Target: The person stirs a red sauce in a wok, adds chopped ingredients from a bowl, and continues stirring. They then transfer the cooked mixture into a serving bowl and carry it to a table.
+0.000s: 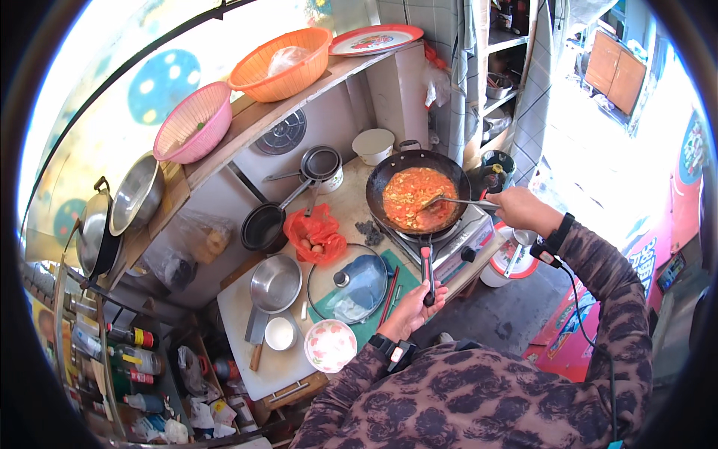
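Observation:
A black wok [387,168] stands on a gas stove [454,255], holding a red and yellow mixture [418,196] that looks like tomato and egg. My left hand [415,307] holds the wok's black and red handle [427,269] near its end. In my right hand [519,209] is the metal handle of a spatula [463,201]; its blade rests in the food. Left of the wok's handle lies a glass lid [359,283] on a green mat, beside red chopsticks [389,296]. A red plastic bag [317,233] with eggs sits behind the lid.
On a white cutting board [235,320] are a steel bowl [276,283], a cleaver [257,331] and a white cup [280,334]; a floral bowl [330,346] is beside them. Saucepans [263,227] stand behind. A shelf [247,126] holds baskets. A lidded bucket [507,264] stands right of the stove.

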`<state>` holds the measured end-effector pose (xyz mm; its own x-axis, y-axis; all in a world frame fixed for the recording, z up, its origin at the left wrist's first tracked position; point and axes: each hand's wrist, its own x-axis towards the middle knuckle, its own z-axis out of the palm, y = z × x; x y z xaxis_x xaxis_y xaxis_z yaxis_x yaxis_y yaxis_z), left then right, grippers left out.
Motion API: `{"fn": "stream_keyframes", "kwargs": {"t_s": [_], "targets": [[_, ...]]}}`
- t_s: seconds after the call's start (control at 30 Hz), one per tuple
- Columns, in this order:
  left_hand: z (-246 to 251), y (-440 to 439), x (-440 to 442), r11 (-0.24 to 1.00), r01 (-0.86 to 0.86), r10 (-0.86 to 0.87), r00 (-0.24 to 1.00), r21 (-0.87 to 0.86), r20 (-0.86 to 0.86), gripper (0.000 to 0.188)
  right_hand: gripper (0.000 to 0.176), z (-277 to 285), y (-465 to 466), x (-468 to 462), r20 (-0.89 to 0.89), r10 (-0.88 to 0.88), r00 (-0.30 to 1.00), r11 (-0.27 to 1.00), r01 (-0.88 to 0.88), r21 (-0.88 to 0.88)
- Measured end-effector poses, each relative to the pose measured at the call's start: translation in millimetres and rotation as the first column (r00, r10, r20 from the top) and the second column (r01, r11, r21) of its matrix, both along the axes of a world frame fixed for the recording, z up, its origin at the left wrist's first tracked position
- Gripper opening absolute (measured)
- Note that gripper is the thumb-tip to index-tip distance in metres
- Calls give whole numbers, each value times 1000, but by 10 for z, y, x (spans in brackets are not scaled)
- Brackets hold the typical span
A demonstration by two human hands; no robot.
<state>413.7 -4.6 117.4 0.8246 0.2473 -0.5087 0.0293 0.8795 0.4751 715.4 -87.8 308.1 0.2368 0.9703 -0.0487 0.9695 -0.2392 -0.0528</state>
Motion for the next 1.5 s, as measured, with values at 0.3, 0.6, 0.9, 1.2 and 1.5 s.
{"fn": "stream_keyframes", "kwargs": {"t_s": [0.3,0.6,0.9,1.2,1.5], "targets": [[-39,-5,1,1000,7,-7,1000,15,-13,42,35,-283,45,-347,63,23,998,1000,-24,14],[-63,-15,5,999,-10,10,1000,47,-2,43,26,-396,308,-336,60,-7,998,996,2,89],[-12,-50,-2,997,-15,17,1000,73,-24,42,20,-408,532,-247,40,-26,999,993,22,115],[48,-51,-3,997,-24,27,999,73,-37,41,16,-382,739,-12,82,0,997,986,-14,167],[8,-38,-22,997,-11,13,999,78,-32,42,22,-294,891,168,-131,-36,991,999,38,12]]}}
